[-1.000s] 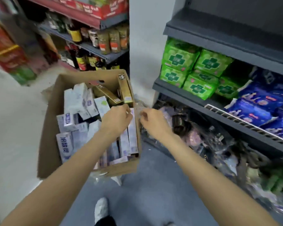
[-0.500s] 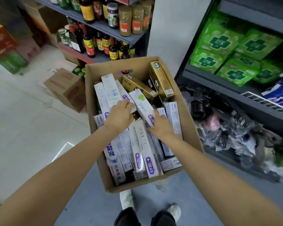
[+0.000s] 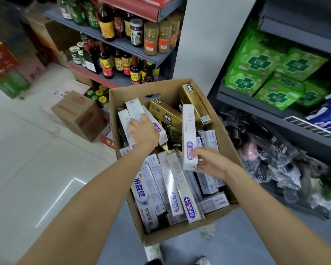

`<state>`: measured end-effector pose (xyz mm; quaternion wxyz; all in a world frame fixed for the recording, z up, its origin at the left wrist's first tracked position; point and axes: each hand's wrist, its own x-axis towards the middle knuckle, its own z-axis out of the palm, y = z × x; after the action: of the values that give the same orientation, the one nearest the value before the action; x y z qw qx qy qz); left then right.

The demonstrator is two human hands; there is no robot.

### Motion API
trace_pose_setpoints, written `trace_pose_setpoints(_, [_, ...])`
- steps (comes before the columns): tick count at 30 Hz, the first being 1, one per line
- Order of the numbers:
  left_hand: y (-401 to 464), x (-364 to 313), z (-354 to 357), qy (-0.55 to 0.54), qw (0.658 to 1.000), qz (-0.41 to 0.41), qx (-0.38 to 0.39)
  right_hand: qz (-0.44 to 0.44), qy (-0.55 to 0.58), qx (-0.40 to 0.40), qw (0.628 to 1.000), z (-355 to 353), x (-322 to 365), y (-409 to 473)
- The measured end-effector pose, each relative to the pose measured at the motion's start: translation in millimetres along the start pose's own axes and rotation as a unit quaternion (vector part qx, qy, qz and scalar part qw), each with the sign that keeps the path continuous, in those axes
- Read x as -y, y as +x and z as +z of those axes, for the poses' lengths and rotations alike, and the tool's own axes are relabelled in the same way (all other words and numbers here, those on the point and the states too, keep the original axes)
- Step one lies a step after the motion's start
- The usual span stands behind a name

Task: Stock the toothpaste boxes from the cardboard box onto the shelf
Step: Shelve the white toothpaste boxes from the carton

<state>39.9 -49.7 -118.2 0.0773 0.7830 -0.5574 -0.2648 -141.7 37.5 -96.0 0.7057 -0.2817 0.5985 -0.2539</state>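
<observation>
Shop aisle, grey floor (image 3: 111,243), shelf (image 3: 271,109) at right. Cardboard box (image 3: 227,142) on floor, full of toothpaste boxes (image 3: 161,190). Left hand (image 3: 142,129) inside, fingers curled round white carton (image 3: 135,109). Right hand (image 3: 210,162) pinches purple-marked carton (image 3: 188,131), raised above pile.

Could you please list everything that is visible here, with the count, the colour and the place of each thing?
cardboard box: one, brown, open, on floor, centre
toothpaste boxes: many, mostly white-purple, some gold, inside it
raised toothpaste box: one, white-purple, upright
green packs: several, right shelf
bottles and jars: many, dark and brown, left shelves
closed carton: one, brown, floor left
left hand: on white boxes at the back
right hand: fingers hold the raised box
</observation>
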Motion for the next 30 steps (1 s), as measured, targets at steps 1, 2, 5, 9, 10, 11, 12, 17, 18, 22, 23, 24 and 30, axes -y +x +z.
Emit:
trace_pose_setpoints(1, [-1,-4,-4,-0.026,1.000,-0.015,0.004,-0.008,0.025,0.000,1.000,-1,1,0])
trace_pose_setpoints(2, [-1,-8,-8,-0.063,0.997,-0.034,0.008,-0.014,0.047,0.000,0.999,-1,2,-1])
trace_pose_setpoints(5, [0,-11,-22,-0.234,0.968,-0.089,0.023,-0.022,0.083,-0.002,0.996,-3,4,-3])
trace_pose_setpoints(9, [-18,-2,-41,-0.515,0.844,-0.087,0.120,-0.039,0.088,0.013,0.995,-3,12,-11])
trace_pose_setpoints(10, [-27,-1,-45,-0.558,0.811,-0.080,0.156,-0.046,0.093,0.016,0.994,-3,15,-14])
trace_pose_setpoints(11, [-37,-3,-48,-0.593,0.778,-0.067,0.198,-0.056,0.095,0.018,0.994,-2,18,-16])
trace_pose_setpoints(12, [-45,-6,-51,-0.612,0.750,-0.049,0.244,-0.065,0.096,0.016,0.993,-3,20,-18])
trace_pose_setpoints(17, [-75,-35,-56,-0.618,0.668,0.054,0.412,-0.134,0.138,-0.029,0.981,-18,33,-28])
trace_pose_setpoints(18, [-77,-44,-53,-0.613,0.662,0.071,0.425,-0.148,0.136,-0.029,0.979,-24,36,-33])
trace_pose_setpoints(22, [-91,-91,-39,-0.582,0.662,0.128,0.455,-0.188,0.088,-0.105,0.973,-63,44,-58])
trace_pose_setpoints(23, [-96,-108,-34,-0.569,0.670,0.143,0.455,-0.202,0.070,-0.120,0.969,-76,45,-65])
trace_pose_setpoints(24, [-102,-125,-29,-0.550,0.688,0.153,0.447,-0.212,0.055,-0.135,0.966,-89,47,-73])
trace_pose_setpoints(30, [-141,-243,9,-0.467,0.791,0.187,0.348,-0.274,0.089,-0.183,0.940,-188,69,-117])
